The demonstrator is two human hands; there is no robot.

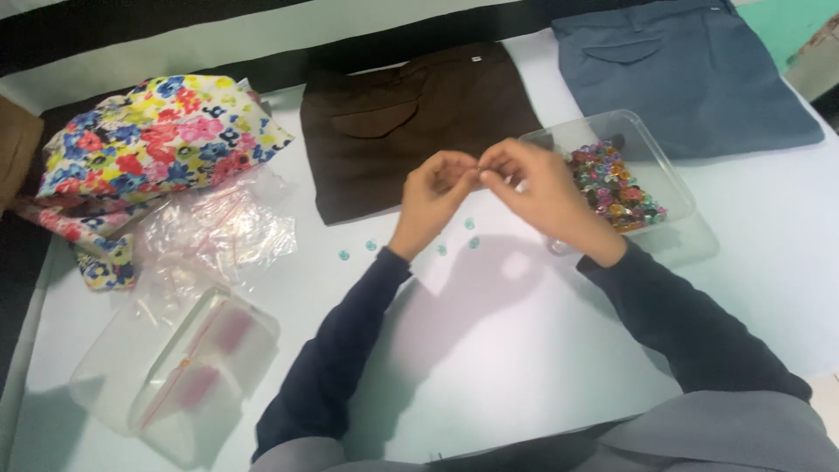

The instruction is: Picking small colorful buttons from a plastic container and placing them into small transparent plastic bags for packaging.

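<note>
My left hand (434, 197) and my right hand (535, 194) meet fingertip to fingertip above the white table (524, 350), pinching something tiny between them; what it is is too small to tell. Several small teal beads (472, 225) lie loose on the table just below my hands. Right of my right hand stands a clear plastic tray (673, 175) holding a heap of multicoloured beads (616, 188). Both forearms are in dark blue sleeves.
Folded brown trousers (411, 118) lie behind my hands, folded grey-blue trousers (690, 70) at the back right. A floral cloth (153, 140) and crumpled clear bags (218, 227) lie at left. A clear lidded box (175, 367) with zip bags sits front left.
</note>
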